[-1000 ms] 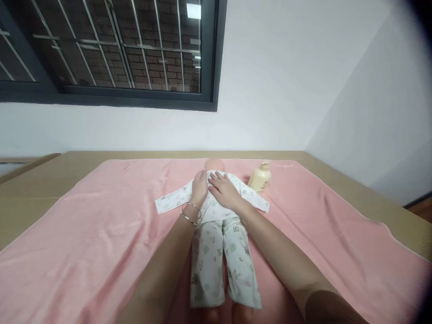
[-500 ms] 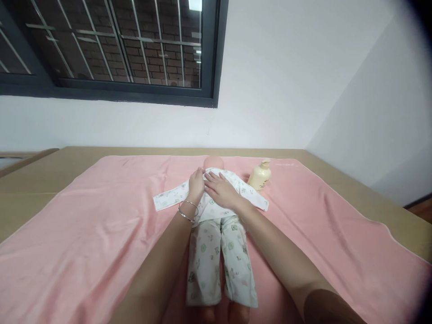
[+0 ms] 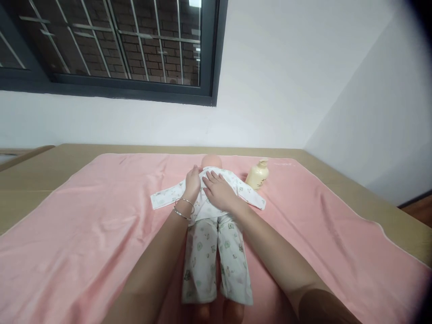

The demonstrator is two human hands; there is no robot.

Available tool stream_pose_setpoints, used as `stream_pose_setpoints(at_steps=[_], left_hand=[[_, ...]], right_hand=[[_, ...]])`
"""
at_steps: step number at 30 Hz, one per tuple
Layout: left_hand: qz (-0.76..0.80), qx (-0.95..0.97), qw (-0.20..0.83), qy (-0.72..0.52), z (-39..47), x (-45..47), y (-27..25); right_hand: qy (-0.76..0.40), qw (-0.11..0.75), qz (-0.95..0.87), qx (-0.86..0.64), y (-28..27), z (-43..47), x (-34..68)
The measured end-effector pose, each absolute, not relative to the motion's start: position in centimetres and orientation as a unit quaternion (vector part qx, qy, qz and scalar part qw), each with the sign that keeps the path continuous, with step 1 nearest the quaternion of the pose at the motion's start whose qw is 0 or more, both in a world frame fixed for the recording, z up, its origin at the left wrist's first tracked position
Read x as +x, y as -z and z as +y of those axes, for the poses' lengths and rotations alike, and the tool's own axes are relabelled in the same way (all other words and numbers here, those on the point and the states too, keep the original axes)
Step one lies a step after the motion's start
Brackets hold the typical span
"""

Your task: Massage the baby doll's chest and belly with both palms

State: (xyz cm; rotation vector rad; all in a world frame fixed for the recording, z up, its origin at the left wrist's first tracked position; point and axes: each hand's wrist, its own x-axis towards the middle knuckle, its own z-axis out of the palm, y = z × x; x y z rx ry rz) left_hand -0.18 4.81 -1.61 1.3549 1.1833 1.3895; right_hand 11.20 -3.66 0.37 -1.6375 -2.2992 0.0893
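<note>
A baby doll [image 3: 211, 161] with a smooth pink head lies stretched out, its head at the far end and its feet toward me. It wears a white printed long-sleeved top [image 3: 205, 209] and matching trousers [image 3: 200, 265]; the sleeves spread out to both sides. My right hand [image 3: 219, 191] rests flat on the upper middle of the top, fingers extended. My left hand [image 3: 192, 182], with bangles at the wrist, stands on edge at the doll's left-side shoulder in view, fingers straight. Neither hand grips anything. The doll's face is not visible.
A cream pump bottle [image 3: 258, 175] stands just beyond the right sleeve. Under everything lies a wrinkled pink sheet [image 3: 101, 216] on a wooden tabletop [image 3: 398, 234]. A white wall [image 3: 263, 90] and a barred, dark-framed window [image 3: 135, 92] rise behind.
My left hand has moved slightly left, opening a small gap from my right hand. My right hand stays flat on the top. The whole view has shifted a little.
</note>
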Motion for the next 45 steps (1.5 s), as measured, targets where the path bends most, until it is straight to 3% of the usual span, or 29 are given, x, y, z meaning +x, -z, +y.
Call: stream_pose_setpoints(at_steps=[7, 14, 18, 21, 26, 30, 34, 39, 45], left_hand=[[0.492, 0.564, 0.384, -0.541, 4.1, -0.1, 1.1], [0.503, 0.621, 0.312, -0.514, 2.9, 1.1, 0.2], [0.481, 0.672, 0.300, -0.476, 2.3, 1.0, -0.6], [0.473, 0.733, 0.294, -0.391, 2.3, 0.6, -1.3], [0.495, 0.817, 0.206, -0.212, 2.4, -0.5, -2.4], [0.493, 0.842, 0.193, -0.099, 1.6, -2.3, -3.6], [0.474, 0.861, 0.181, -0.034, 0.5, -3.7, -5.1], [0.452, 0.867, 0.176, -0.112, 0.6, -2.6, -5.1], [0.513, 0.790, 0.190, -0.276, 3.4, -1.0, -0.7]], right_hand=[[-0.073, 0.164, -0.673, -0.717, -0.5, -3.7, 11.4], [-0.061, 0.192, -0.803, -0.560, -0.5, -3.5, 11.5], [-0.092, 0.222, -0.755, -0.610, 0.0, -1.9, 14.0], [-0.095, 0.212, -0.705, -0.670, 0.0, -1.9, 14.1], [-0.071, 0.124, -0.707, -0.693, -1.8, -3.8, 13.2], [-0.083, 0.057, -0.726, -0.680, -4.2, -5.4, 13.7], [-0.097, 0.063, -0.728, -0.675, -5.9, -6.4, 14.2], [-0.092, 0.130, -0.724, -0.671, -5.2, -5.6, 14.2], [-0.097, 0.250, -0.701, -0.661, -0.1, -1.8, 15.2]])
